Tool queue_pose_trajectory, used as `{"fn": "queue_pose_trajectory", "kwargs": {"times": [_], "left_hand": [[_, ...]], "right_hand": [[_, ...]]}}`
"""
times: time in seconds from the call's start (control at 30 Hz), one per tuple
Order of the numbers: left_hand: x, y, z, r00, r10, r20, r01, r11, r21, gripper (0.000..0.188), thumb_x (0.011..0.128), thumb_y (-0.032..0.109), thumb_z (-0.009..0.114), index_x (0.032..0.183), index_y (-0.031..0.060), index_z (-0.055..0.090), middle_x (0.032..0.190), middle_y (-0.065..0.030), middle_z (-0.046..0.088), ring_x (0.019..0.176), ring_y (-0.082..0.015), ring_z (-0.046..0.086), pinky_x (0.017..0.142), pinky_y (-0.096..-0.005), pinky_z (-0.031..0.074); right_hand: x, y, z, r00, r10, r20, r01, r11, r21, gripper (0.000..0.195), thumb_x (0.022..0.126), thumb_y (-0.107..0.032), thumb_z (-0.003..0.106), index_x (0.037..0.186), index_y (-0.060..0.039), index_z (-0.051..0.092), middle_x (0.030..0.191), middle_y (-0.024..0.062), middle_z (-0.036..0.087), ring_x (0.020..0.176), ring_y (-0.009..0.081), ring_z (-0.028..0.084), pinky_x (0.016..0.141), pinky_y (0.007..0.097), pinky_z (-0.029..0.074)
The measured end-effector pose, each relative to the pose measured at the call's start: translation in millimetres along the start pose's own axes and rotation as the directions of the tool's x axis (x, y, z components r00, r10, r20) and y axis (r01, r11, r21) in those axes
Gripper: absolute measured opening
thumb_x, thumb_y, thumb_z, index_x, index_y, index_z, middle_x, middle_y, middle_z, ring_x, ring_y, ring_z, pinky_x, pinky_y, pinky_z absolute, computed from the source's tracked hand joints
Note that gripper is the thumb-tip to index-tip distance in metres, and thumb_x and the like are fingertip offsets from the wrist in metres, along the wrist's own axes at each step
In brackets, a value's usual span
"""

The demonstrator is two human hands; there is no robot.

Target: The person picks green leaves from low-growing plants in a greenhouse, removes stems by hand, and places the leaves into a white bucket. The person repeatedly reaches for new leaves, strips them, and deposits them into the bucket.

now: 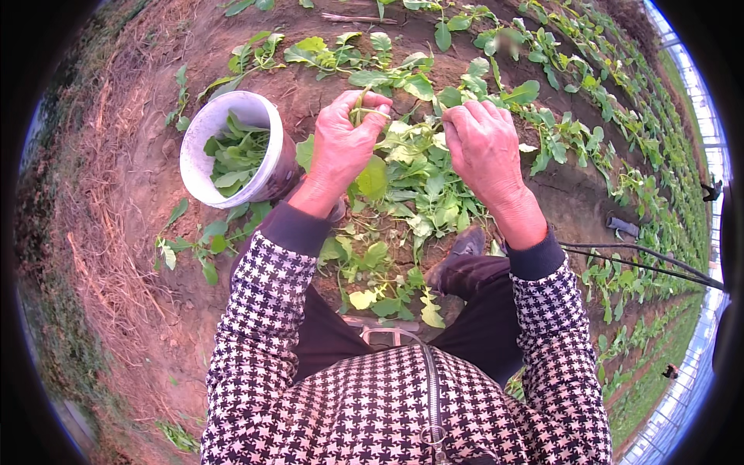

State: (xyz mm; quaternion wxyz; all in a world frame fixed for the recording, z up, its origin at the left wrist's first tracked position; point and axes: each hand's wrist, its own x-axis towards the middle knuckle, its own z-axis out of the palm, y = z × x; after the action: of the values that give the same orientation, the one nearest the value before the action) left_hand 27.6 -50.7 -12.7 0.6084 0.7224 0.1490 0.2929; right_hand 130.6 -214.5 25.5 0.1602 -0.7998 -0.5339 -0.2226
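Note:
My left hand (347,135) pinches a few thin green stems (359,110) between thumb and fingers, with a yellowish-green leaf (372,177) close below the hand. To its right, my right hand (487,145) has its fingers curled inward and pointing left. Its fingertips are near the leaves, and whether something sits between them is hidden. Under and between both hands lies a heap of loose leafy greens (433,192) on the soil. A white plastic bucket (268,168), tilted towards me, stands left of my left hand with picked green leaves (235,157) inside.
Rows of leafy plants (593,87) grow beyond and to the right. Dry straw (110,244) covers ground at the left. My boot (459,256) stands beside the heap. Dark cables (639,256) run off right, near a grey cylindrical object (622,226). Low plants (383,290) grow between my legs.

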Motion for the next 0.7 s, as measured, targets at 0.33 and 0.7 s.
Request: {"fn": "queue_pose_trajectory", "kwargs": {"times": [0.33, 0.7], "left_hand": [[-3.9, -0.1, 10.6, 0.906, 0.174, 0.387, -0.229, 0.968, 0.102, 0.029, 0.083, 0.017, 0.065, 0.108, 0.0022, 0.062, 0.104, -0.0038, 0.062, 0.091, -0.0099, 0.055, 0.083, -0.0265, 0.044], [-9.5, 0.9, 12.0, 0.895, -0.136, 0.425, 0.143, 0.99, 0.016, 0.021, 0.085, 0.02, 0.063, 0.091, 0.0004, 0.061, 0.073, 0.0045, 0.056, 0.07, -0.0027, 0.048, 0.064, -0.0217, 0.042]], "right_hand": [[0.2, -10.5, 0.0, 0.996, -0.09, -0.02, 0.092, 0.987, 0.135, 0.007, 0.075, -0.008, 0.059, 0.081, -0.0066, 0.056, 0.076, 0.0061, 0.053, 0.075, 0.0238, 0.053, 0.067, 0.0354, 0.04], [0.3, -5.6, -2.6, 0.996, -0.042, -0.077, 0.057, 0.975, 0.214, 0.01, 0.072, -0.008, 0.063, 0.079, -0.006, 0.056, 0.072, 0.0067, 0.053, 0.072, 0.0247, 0.054, 0.066, 0.0353, 0.044]]}}
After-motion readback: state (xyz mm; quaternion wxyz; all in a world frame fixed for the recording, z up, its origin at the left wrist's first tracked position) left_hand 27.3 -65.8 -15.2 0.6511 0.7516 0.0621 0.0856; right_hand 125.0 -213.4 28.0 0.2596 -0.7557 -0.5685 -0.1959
